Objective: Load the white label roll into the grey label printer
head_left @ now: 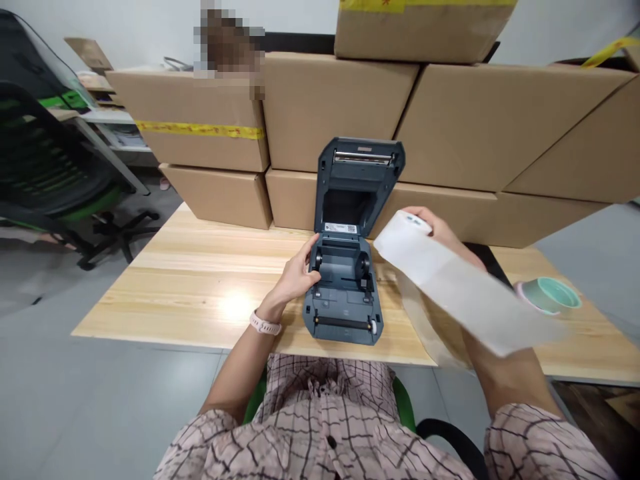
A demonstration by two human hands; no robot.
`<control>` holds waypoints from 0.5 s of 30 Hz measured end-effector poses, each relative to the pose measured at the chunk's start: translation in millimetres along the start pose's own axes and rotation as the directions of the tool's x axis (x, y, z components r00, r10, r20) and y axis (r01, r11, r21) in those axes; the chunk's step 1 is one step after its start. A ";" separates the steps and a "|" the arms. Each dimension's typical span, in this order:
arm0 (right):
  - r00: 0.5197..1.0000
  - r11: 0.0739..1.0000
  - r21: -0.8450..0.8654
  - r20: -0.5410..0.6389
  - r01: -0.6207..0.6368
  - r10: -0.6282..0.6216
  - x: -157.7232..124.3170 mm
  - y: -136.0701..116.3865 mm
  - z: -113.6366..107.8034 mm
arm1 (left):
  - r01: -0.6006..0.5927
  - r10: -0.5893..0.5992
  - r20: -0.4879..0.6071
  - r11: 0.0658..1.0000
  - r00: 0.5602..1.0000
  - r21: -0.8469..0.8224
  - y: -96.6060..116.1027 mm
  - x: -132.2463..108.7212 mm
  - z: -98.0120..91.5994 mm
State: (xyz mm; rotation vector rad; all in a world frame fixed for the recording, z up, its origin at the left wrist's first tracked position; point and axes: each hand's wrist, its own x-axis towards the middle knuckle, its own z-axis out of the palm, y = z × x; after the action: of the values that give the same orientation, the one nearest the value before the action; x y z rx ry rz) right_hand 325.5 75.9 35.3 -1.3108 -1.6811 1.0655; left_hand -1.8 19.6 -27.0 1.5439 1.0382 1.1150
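A dark grey label printer [345, 293] sits on the wooden table [200, 280] with its lid [357, 180] swung up and its paper bay bare. My left hand [297, 273] rests on the printer's left side, thumb and fingers pressed against the roll holder inside the bay. My right hand [440, 230] is closed on a white roll of label paper [407, 233], held just right of the printer at lid height. A long loose strip of labels [470, 293] trails from the roll down over my right forearm.
Large cardboard boxes [330, 107] are stacked along the table's far edge, right behind the printer. A mint-green tape roll [550, 295] lies at the table's right. A black and green office chair [45, 160] stands on the grey floor at left.
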 end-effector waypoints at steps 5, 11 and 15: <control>0.976 0.989 0.048 0.163 0.141 -0.147 -21.8 -66.8 34.5 | -0.008 0.008 -0.002 1.000 1.000 0.008 -0.3 -0.5 -0.9; 0.813 0.738 -0.478 0.558 0.477 -0.163 -2.0 -99.0 86.1 | -0.002 0.002 -0.009 0.999 1.000 0.037 -5.5 2.0 -1.8; 0.778 0.542 -0.645 0.628 0.539 -0.025 15.1 -95.0 104.9 | -0.028 0.029 -0.007 0.996 1.000 0.087 -9.3 3.3 -3.4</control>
State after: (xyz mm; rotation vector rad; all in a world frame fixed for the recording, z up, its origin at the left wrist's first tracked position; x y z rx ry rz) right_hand 192.5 60.7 83.9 -1.1576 -2.9725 0.4346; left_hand -5.3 25.3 -34.9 1.6283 1.0852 1.1091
